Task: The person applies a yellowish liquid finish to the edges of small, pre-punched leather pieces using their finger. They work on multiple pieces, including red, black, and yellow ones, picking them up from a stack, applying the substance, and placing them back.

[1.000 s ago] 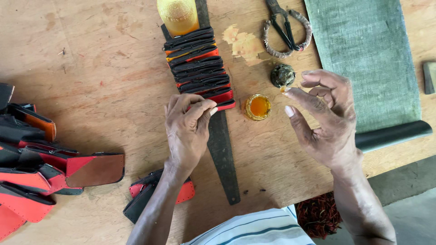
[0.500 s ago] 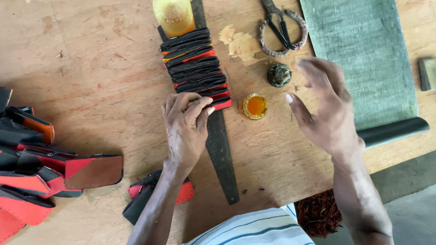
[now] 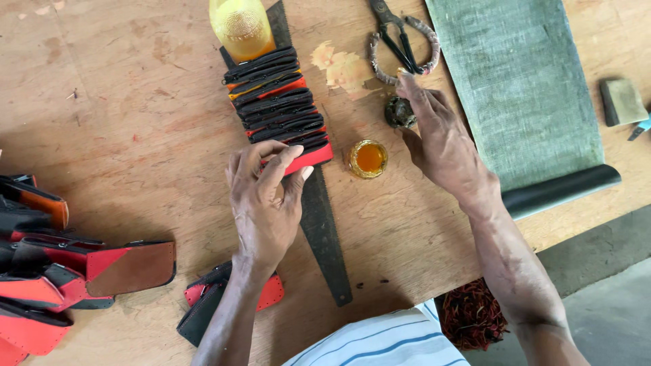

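My left hand point(image 3: 266, 203) lies flat, fingers spread, fingertips pressing the nearest red piece in the row of pieces point(image 3: 278, 102) laid along the dark strip point(image 3: 324, 230). My right hand point(image 3: 439, 139) hangs loose, fingers together, pinching nothing I can see, over a dark lump point(image 3: 399, 112) by the scissors point(image 3: 401, 41). The small jar point(image 3: 368, 158) sits between both hands. The bottle point(image 3: 241, 27) stands at the row's far end, and the green mat point(image 3: 522, 88) is right of the hand.

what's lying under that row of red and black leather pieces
A long dark strip runs under the row of leather pieces, showing above and below it. The left hand rests on the nearest red piece. The strip's covered stretch cannot be seen.
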